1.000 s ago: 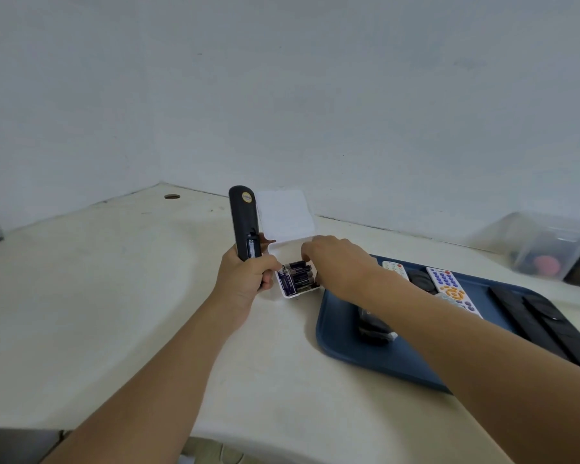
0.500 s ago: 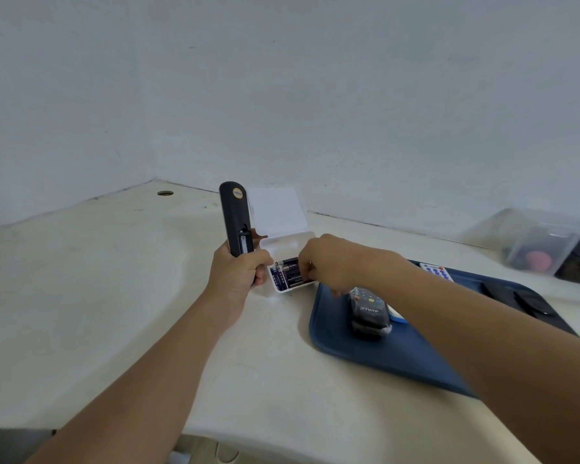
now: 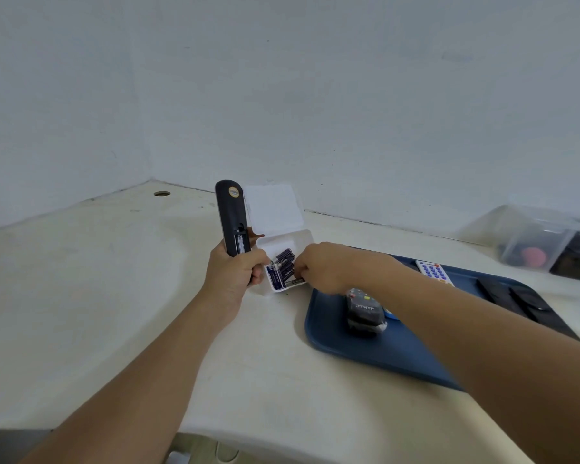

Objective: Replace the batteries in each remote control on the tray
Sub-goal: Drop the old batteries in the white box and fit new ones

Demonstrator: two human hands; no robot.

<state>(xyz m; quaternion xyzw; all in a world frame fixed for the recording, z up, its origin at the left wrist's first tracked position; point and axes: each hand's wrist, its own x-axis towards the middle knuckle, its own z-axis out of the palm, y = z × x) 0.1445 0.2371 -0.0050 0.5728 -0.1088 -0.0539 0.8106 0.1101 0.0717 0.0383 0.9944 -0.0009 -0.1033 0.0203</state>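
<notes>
Nearest, two bare forearms reach out over the pale tabletop (image 3: 81, 296). Just beyond, a blue tray (image 3: 332, 343) lies on the right, carrying a dark remote (image 3: 364, 311) at its near-left part, a white remote with blue buttons (image 3: 432, 271) farther back, and two black remotes (image 3: 513, 298) toward its right edge. Left of the tray, the left hand (image 3: 230, 272) has its grip wrapped around a black remote (image 3: 231, 216) held upright, back side facing the camera, with a battery showing in its open compartment. Beside it, the right hand (image 3: 322, 266) reaches into a small white box (image 3: 292, 241) of batteries (image 3: 283, 266), fingertips pinching one at the box's near edge. Behind stands the box's raised lid. Farther right, a clear plastic container (image 3: 536, 239) sits against the wall.
</notes>
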